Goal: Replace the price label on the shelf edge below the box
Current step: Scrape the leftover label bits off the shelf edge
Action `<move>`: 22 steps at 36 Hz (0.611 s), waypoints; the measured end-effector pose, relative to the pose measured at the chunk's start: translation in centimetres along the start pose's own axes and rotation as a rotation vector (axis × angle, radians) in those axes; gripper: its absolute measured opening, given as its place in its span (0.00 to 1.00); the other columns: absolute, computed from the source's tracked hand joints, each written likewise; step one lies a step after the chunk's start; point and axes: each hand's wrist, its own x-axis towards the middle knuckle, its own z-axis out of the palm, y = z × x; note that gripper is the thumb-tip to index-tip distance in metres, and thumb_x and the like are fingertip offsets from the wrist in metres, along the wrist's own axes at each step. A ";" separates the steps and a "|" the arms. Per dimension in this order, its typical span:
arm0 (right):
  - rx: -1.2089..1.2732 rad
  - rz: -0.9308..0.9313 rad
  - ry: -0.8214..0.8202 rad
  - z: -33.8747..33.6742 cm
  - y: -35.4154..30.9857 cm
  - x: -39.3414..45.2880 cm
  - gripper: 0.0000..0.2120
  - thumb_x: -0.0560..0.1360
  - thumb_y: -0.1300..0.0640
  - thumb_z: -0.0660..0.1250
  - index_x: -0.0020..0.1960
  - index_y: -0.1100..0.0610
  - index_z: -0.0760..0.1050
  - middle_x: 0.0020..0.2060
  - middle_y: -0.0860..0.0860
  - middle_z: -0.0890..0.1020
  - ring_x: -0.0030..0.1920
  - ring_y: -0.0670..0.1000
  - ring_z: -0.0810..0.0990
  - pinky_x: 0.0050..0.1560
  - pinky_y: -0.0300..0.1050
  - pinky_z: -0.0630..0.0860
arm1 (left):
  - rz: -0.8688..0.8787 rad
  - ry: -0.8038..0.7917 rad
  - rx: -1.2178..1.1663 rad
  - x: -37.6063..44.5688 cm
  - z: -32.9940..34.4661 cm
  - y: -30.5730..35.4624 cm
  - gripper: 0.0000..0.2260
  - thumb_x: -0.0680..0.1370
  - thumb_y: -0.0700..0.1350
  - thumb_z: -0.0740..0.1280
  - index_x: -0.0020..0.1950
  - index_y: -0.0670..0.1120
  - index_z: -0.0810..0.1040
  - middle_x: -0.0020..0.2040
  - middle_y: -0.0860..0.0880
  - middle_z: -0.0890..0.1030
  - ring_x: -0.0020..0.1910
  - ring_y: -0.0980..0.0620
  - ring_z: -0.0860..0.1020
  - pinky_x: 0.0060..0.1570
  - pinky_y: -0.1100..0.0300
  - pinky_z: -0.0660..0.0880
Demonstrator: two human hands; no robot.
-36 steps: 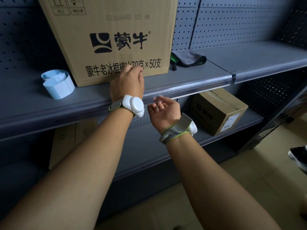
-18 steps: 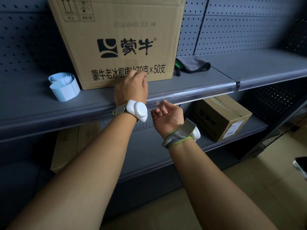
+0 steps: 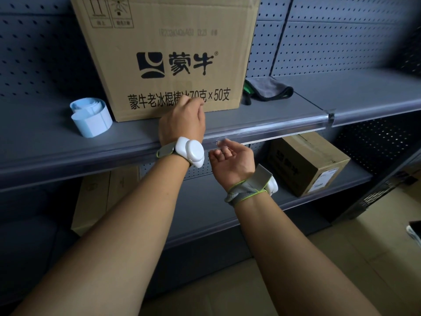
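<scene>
Two hands: both raised at the front edge of the grey metal shelf [image 3: 68,142].
Left hand [image 3: 182,120]: back toward me, wrist over the shelf lip, fingers curled in front of the large brown cardboard box [image 3: 168,53]; whether they pinch anything I cannot tell.
Right hand [image 3: 232,156]: palm up just under the shelf edge, fingers curled, fingertips at the clear plastic label strip [image 3: 273,131]; something small and transparent seems to be pinched there, though the view is too blurred to be sure.
Price label: no printed label can be made out in the strip below the box.
Box: stands on the shelf, dark logo and printed characters on its face.
Label roll: pale blue coiled roll of blank labels [image 3: 91,117] on the shelf, left of the box, apart from it.
Cloth: dark grey folded cloth with a green edge [image 3: 268,90] on the shelf, just right of the box.
Lower shelf: small brown carton with a white sticker [image 3: 309,165], right of the right hand.
Wrists: white devices on grey-green straps, one on each.
</scene>
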 end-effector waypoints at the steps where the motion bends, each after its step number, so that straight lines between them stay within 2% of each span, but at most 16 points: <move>1: 0.005 0.001 0.020 -0.1 -0.1 0.0 0.06 0.74 0.66 0.60 0.40 0.61 0.72 0.30 0.54 0.74 0.27 0.51 0.67 0.34 0.43 0.71 | -0.001 0.000 -0.002 -0.1 0.2 0.0 0.09 0.79 0.45 0.60 0.52 0.51 0.80 0.50 0.49 0.79 0.38 0.44 0.78 0.31 0.59 0.63; 4: -0.012 -0.007 0.061 0.4 -0.1 0.1 0.06 0.74 0.69 0.58 0.42 0.61 0.71 0.33 0.55 0.74 0.27 0.51 0.66 0.33 0.42 0.70 | 0.000 -0.001 0.001 -0.1 0.3 -0.1 0.10 0.79 0.46 0.59 0.52 0.51 0.80 0.50 0.49 0.79 0.39 0.44 0.78 0.31 0.59 0.65; 8: -0.017 -0.036 0.098 0.7 0.5 0.5 0.14 0.76 0.73 0.50 0.46 0.60 0.71 0.38 0.55 0.74 0.29 0.49 0.65 0.34 0.41 0.69 | 0.009 -0.003 0.001 0.0 0.2 -0.2 0.10 0.79 0.46 0.59 0.52 0.51 0.80 0.50 0.49 0.79 0.39 0.43 0.78 0.31 0.57 0.71; 14: 0.049 0.011 -0.035 -1.3 0.7 -0.4 0.13 0.76 0.69 0.53 0.53 0.63 0.74 0.48 0.57 0.78 0.36 0.51 0.74 0.45 0.44 0.76 | -0.002 -0.005 -0.006 -0.1 0.2 -0.6 0.10 0.79 0.46 0.59 0.52 0.51 0.80 0.50 0.49 0.79 0.38 0.43 0.78 0.32 0.58 0.71; 17: 0.060 -0.003 -0.058 -1.9 0.2 -0.8 0.14 0.77 0.67 0.53 0.56 0.65 0.75 0.49 0.58 0.80 0.45 0.54 0.80 0.52 0.48 0.77 | 0.003 -0.007 -0.007 0.0 0.2 -0.2 0.10 0.79 0.46 0.59 0.52 0.51 0.80 0.50 0.49 0.79 0.38 0.44 0.78 0.32 0.59 0.69; 19: 0.045 -0.015 -0.023 -2.1 -0.1 -0.8 0.13 0.78 0.65 0.52 0.55 0.66 0.74 0.49 0.59 0.80 0.47 0.55 0.81 0.54 0.50 0.76 | 0.006 -0.006 -0.012 0.0 0.2 -0.1 0.10 0.79 0.46 0.59 0.52 0.51 0.80 0.50 0.49 0.79 0.38 0.44 0.78 0.32 0.58 0.70; 22: -0.027 -0.010 0.030 -2.4 0.1 -1.1 0.12 0.79 0.63 0.54 0.50 0.65 0.75 0.44 0.57 0.80 0.42 0.53 0.82 0.49 0.49 0.78 | 0.007 -0.007 -0.012 0.1 0.2 -0.2 0.10 0.79 0.46 0.59 0.53 0.51 0.80 0.50 0.49 0.79 0.38 0.44 0.78 0.32 0.58 0.70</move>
